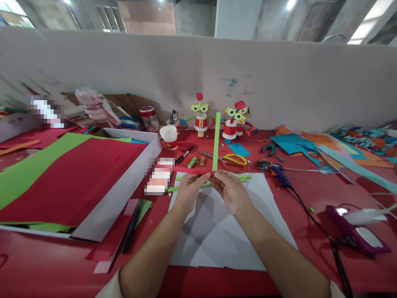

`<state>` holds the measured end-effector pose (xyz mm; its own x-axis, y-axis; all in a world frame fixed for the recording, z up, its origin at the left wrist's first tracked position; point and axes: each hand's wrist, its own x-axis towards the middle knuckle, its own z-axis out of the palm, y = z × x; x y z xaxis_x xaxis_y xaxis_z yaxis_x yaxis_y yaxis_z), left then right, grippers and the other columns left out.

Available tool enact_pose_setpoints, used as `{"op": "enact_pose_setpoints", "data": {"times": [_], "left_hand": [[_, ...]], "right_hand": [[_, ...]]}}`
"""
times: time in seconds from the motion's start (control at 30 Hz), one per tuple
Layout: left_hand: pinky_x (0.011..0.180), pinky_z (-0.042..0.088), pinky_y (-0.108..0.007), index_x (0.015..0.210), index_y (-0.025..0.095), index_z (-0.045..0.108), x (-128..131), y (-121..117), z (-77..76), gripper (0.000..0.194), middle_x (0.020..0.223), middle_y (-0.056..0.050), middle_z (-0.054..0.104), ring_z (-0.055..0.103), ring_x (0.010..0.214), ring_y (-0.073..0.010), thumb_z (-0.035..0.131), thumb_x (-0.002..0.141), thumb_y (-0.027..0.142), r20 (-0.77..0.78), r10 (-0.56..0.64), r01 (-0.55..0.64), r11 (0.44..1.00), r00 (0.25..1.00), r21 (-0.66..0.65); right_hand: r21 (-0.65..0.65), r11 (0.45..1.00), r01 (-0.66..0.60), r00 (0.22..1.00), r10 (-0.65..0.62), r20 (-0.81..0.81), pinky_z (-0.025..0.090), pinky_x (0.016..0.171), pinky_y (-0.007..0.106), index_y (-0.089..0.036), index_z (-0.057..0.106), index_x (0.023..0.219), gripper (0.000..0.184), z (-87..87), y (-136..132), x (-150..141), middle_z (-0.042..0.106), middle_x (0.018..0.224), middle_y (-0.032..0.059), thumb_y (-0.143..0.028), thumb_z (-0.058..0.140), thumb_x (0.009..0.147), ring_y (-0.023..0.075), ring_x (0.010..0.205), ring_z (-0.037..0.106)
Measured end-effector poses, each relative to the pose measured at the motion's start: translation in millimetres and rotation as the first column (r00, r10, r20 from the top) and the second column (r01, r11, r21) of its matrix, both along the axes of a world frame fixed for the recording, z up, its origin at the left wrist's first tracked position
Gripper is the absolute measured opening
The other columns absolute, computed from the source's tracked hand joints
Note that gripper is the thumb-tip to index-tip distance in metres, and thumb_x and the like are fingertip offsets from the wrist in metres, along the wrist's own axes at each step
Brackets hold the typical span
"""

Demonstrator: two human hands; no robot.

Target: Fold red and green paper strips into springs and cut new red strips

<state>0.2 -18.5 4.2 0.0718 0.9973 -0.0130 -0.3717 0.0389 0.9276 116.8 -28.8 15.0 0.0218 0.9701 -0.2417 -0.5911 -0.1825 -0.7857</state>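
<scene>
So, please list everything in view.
Strips: several, green, red, centre
Springs: two, green, centre
Paper: count unclear, white, centre
Scissors: one, yellow, centre
Pen: one, black, centre
Cups: two, red, white, rear
Glasses: one, black, rear
Jar: one, clear, rear
Figures: three, multicoloured, rear
Bottle: one, pink, left
Box: one, white, left
Sheets: several, multicoloured, both sides
Pliers: one, teal, right
Glue gun: one, blue, right
Power strip: one, purple, right
Table: one, red, underneath
Fingers: two sets, centre, on strips

Left forearm [155, 244] and right forearm [276, 242] are both bare, slanting inward toward the fingers [218, 187]. Left hand [187, 192] and right hand [232, 192] are right beside each other, both pinching, thumbs [205, 179] kinda aimed at each other, tips super close. Wrists [182, 208] sit lower, just behind the fingers.
</scene>
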Motion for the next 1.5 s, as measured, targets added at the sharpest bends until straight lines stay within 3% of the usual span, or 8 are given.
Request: {"op": "enact_pose_setpoints", "data": {"times": [0.17,0.3,0.47,0.67,0.9,1.03,1.3,1.5], "left_hand": [[0.068,0.047,-0.028,0.067,0.015,0.074,-9.9,5.2,5.0,0.012,0.065,-0.002,0.069,0.061,0.066,-0.0152,0.075,0.064,0.026,-0.069,0.009,-0.012,0.999,0.998,-0.042],[0.07,0.047,-0.028,0.065,0.015,0.073,-13.2,6.9,6.1,0.012,0.064,-0.003,0.069,0.061,0.066,-0.0149,0.075,0.062,0.026,-0.07,-0.025,0.021,0.998,0.997,-0.056],[0.075,0.046,-0.027,0.069,0.016,0.072,-3.5,1.9,3.2,0.013,0.07,-0.002,0.069,0.06,0.07,-0.0135,0.075,0.066,0.028,0.021,-0.049,0.05,0.998,0.999,-0.037],[0.08,0.045,-0.027,0.07,0.016,0.073,5.0,-2.0,2.1,0.013,0.072,-0.002,0.07,0.061,0.073,-0.0131,0.077,0.062,0.026,0.148,-0.015,0.036,0.99,0.989,-0.138],[0.073,0.044,-0.024,0.071,0.018,0.073,1.4,-1.1,3.1,0.012,0.073,-0.001,0.07,0.059,0.071,-0.0105,0.076,0.065,0.028,0.081,-0.029,0.041,0.988,0.996,-0.147],[0.069,0.045,-0.022,0.073,0.016,0.074,0.8,-0.5,1.1,0.015,0.071,-0.001,0.07,0.059,0.067,-0.0092,0.078,0.063,0.027,0.122,-0.049,0.07,0.981,0.991,-0.179],[0.062,0.049,-0.018,0.071,0.012,0.072,1.0,5.0,-5.1,0.02,0.066,-0.002,0.07,0.062,0.06,-0.0077,0.082,0.055,0.018,0.253,0.016,0.051,0.965,0.967,-0.257],[0.06,0.053,-0.017,0.064,0.009,0.069,-6.9,10.3,5.3,0.01,0.059,-0.003,0.068,0.064,0.057,-0.0094,0.077,0.059,0.008,0.313,0.082,0.028,0.943,0.946,-0.333]], "right_hand": [[-0.025,0.999,-0.03,0.986,0.033,0.166,0.045,0.061,0.023,-0.018,0.064,0.062,0.021,5.4,-1.3,3.2,0.062,0.06,-0.0037,-0.025,0.081,0.054,0.009,0.059,0.056],[-0.004,0.997,-0.078,0.983,0.077,0.169,0.045,0.063,0.026,-0.018,0.063,0.063,0.022,6.7,-1.2,3.2,0.062,0.059,-0.0033,-0.027,0.082,0.053,0.0102,0.059,0.056],[0.009,0.999,0.051,0.992,-0.052,0.111,0.047,0.067,0.026,-0.019,0.061,0.06,0.022,2.9,-1.6,-1.6,0.063,0.061,-0.0037,-0.025,0.08,0.051,0.0103,0.061,0.057],[0.019,0.988,0.151,0.981,-0.152,0.123,0.046,0.065,0.026,-0.02,0.058,0.059,0.024,-2.9,-4.1,-8.4,0.062,0.061,-0.004,-0.026,0.081,0.051,0.0113,0.063,0.057],[0.081,0.976,0.202,0.956,-0.214,0.2,0.04,0.064,0.025,-0.02,0.062,0.062,0.018,-6.9,-5.9,-12.9,0.062,0.064,-0.004,-0.026,0.077,0.056,0.0111,0.063,0.051],[0.082,0.97,0.228,0.95,-0.24,0.199,0.039,0.063,0.026,-0.019,0.061,0.063,0.017,-14.1,-5.5,-13.8,0.061,0.062,-0.0036,-0.027,0.076,0.058,0.0115,0.061,0.05],[0.11,0.98,0.168,0.968,-0.185,0.17,0.041,0.065,0.027,-0.019,0.061,0.06,0.013,-17.3,-2.9,-14.1,0.06,0.057,-0.0036,-0.026,0.073,0.06,0.0126,0.06,0.052],[0.187,0.976,-0.112,0.934,0.039,0.355,0.043,0.073,0.03,-0.021,0.071,0.074,0.016,-2.1,4.9,7.3,0.066,0.071,-0.0004,-0.03,0.073,0.061,0.0169,0.073,0.058]]}}
